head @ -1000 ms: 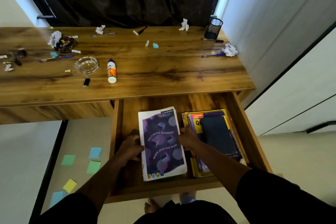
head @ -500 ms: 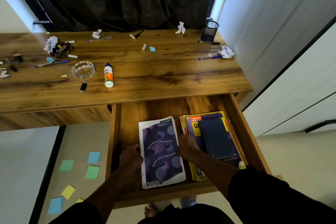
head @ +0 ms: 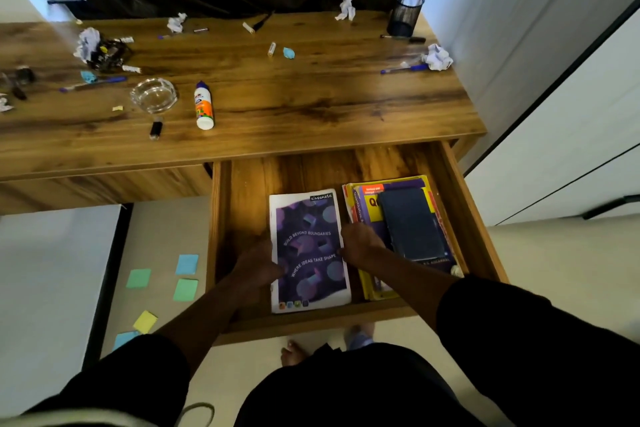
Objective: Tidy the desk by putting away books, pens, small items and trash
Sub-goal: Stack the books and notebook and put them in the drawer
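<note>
Partly hidden: fingertips of both hands go under the edges of the purple-and-white paper notebook (head: 309,250); whether it lies flat on the floor of the open wooden drawer (head: 242,204) is hard to tell.
Left hand (head: 258,267): grips the notebook's left edge, fingers curled round it.
Right hand (head: 360,243): grips the right edge, knuckles up.
Neighbour: stack of yellow and purple books (head: 398,236), a dark wallet-like case on top, just beside the notebook.
Room: bare drawer floor left of and behind the notebook.
Wooden desk top (head: 311,94): white glue bottle (head: 203,105), glass ashtray (head: 153,95), crumpled papers, pens.
</note>
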Available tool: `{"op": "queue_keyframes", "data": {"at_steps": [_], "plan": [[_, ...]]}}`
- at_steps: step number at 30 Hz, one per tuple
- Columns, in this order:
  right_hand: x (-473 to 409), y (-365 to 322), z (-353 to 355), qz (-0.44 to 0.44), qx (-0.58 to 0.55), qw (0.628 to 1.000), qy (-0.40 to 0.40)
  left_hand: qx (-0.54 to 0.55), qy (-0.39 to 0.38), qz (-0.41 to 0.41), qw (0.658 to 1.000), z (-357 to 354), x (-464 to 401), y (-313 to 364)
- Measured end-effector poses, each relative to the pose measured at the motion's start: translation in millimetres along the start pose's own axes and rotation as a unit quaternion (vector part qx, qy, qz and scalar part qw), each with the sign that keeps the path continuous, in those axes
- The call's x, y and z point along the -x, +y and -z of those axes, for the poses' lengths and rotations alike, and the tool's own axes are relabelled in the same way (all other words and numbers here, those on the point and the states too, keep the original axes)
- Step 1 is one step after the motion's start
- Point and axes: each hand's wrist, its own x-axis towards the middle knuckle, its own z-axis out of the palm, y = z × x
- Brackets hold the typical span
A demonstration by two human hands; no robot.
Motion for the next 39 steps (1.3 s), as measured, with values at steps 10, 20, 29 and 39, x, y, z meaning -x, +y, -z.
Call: {"op": "queue_keyframes", "data": {"at_steps": [10, 20, 29, 39], "plan": [[18, 8, 5, 0.137, -0.119, 0.955, -0.234, -0.083, -0.341, -0.136, 0.926, -17, 10, 33], [36, 17, 7, 0.147, -0.061, 0.902, -0.402, -0.129, -0.364, -0.162, 0.908, -40, 10, 33], [39, 19, 4, 0.173, -0.012, 0.914, -0.367, -0.123, -0.363, -0.184, 0.905, -34, 12, 37], [33, 9, 15, 0.148, -0.036, 0.91, -0.385, -0.118, -0.361, -0.196, 0.904, -27, 7, 41]]}}
